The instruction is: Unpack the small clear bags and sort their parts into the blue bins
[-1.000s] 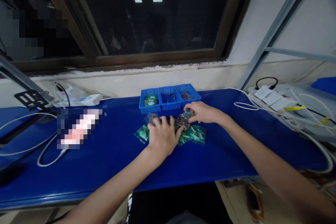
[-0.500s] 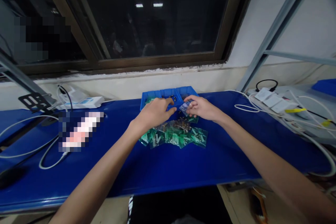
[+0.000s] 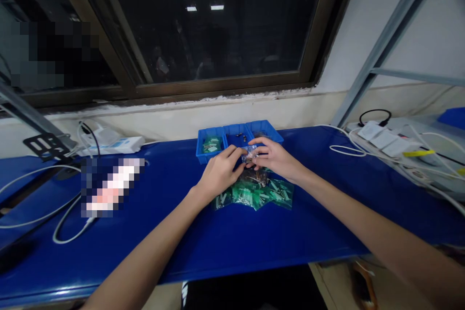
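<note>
Left hand [image 3: 221,173] and right hand [image 3: 275,159] pinch one small clear bag [image 3: 250,153] beside the green bag pile [image 3: 256,191]. Risk: a sharp pull could split it, scattering parts across the desk [image 3: 181,232] or into the pile.

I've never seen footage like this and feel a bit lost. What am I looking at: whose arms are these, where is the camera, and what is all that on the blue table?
There is no machine here. These are a person's two bare arms, filmed by a single camera worn on their head that looks forward and down. The left hand and right hand together pinch a small clear bag of tiny parts. Just in front of the hands, a pile of bags holding green parts lies on the blue table. Behind the hands, three blue bins stand side by side. A power strip sits to the right.
</note>
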### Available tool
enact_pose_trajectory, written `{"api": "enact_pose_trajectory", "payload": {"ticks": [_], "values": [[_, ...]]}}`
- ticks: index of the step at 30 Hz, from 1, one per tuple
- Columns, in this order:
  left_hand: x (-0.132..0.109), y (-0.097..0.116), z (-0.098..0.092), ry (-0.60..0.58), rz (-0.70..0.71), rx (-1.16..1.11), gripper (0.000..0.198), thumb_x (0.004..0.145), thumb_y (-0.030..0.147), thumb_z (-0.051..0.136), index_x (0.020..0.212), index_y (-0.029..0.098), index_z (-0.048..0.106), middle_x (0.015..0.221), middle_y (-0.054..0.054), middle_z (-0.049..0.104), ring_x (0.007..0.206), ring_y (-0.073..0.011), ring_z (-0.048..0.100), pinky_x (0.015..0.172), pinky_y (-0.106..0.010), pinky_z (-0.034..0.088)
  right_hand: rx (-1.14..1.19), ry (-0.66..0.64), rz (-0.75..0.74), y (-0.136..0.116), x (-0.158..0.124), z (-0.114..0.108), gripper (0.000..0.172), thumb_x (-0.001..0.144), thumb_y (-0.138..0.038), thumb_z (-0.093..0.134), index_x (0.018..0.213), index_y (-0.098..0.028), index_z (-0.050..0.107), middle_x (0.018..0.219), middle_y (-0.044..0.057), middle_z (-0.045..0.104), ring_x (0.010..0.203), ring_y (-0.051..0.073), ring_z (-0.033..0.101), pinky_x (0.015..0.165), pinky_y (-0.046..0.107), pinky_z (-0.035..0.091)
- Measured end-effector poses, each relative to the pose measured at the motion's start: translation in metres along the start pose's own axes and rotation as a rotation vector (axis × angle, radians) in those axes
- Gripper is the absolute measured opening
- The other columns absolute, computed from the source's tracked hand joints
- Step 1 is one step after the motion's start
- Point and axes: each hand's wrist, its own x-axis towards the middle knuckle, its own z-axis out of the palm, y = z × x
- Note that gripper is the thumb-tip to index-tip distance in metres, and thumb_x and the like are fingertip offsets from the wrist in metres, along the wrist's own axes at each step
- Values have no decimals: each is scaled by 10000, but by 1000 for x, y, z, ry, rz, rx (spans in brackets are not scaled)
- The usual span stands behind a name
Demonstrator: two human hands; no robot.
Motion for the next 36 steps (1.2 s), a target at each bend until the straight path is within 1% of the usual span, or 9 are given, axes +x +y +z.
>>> {"api": "enact_pose_trajectory", "payload": {"ticks": [4, 8, 12, 14, 19, 23, 28, 32, 36], "values": [[0, 3, -2, 33, 10, 3, 209, 958, 199, 457, 1128, 183, 577, 1080, -68, 610, 947, -174, 621, 764, -295, 541, 52, -2, -12, -1, -2, 2, 470, 811, -262, 650, 1224, -245, 425, 1101, 84, 614, 907, 226, 705, 769, 354, 582], [0, 3, -1, 39, 12, -2, 210, 967, 204, 441, 1100, 180, 602, 1049, -74, 618, 927, -171, 626, 749, -289, 541, 36, 16, 7, 1, -1, 1, 488, 812, -285, 654, 1237, -236, 420, 1111, 95, 614, 914, 233, 706, 788, 360, 582], [1, 1, 1, 46, 2, 10, 209, 970, 225, 448, 1085, 171, 615, 1028, -73, 622, 911, -172, 624, 742, -287, 538, 22, 45, -7, 5, 2, -1, 480, 806, -308, 667, 1219, -222, 437, 1075, 92, 632, 887, 231, 712, 782, 361, 587], [3, 0, 1, 53, 0, 26, 210, 970, 227, 449, 1071, 166, 622, 1019, -75, 623, 913, -175, 620, 736, -287, 534, 12, 68, -19, 7, 4, -1, 452, 803, -321, 678, 1186, -219, 460, 1042, 86, 646, 870, 228, 714, 774, 362, 595], [5, 1, 1, 68, 6, 49, 218, 965, 224, 449, 1049, 165, 641, 990, -81, 628, 898, -179, 616, 722, -291, 530, -8, 86, -50, 9, 5, -3, 277, 806, -316, 670, 1036, -205, 564, 1012, 85, 673, 892, 234, 713, 791, 386, 605], [5, 0, 3, 69, 0, 53, 221, 963, 224, 451, 1044, 162, 647, 982, -84, 631, 893, -181, 613, 722, -295, 529, -19, 84, -77, 9, 5, -3, 263, 796, -300, 677, 1029, -199, 605, 1068, 93, 675, 914, 233, 710, 793, 382, 604], [5, 0, 3, 86, -19, 52, 221, 975, 227, 446, 1058, 165, 641, 993, -77, 628, 912, -179, 607, 738, -293, 523, -106, 79, -87, 6, 3, -3, 296, 799, -267, 662, 1088, -206, 641, 1140, 87, 679, 944, 226, 703, 831, 375, 578], [4, 0, 2, 109, -22, 52, 212, 979, 217, 447, 1056, 178, 640, 996, -69, 619, 924, -175, 603, 767, -293, 524, -244, 143, -154, 4, 0, -1, 226, 822, -247, 627, 1035, -190, 677, 1030, 72, 722, 910, 222, 710, 826, 366, 566], [3, 1, 2, 103, -18, 60, 204, 980, 202, 441, 1057, 181, 629, 1005, -67, 610, 928, -174, 605, 750, -282, 527, -377, 190, -207, 3, -1, 1, 174, 853, -265, 595, 968, -201, 709, 933, 56, 738, 854, 212, 703, 793, 366, 557]]}}
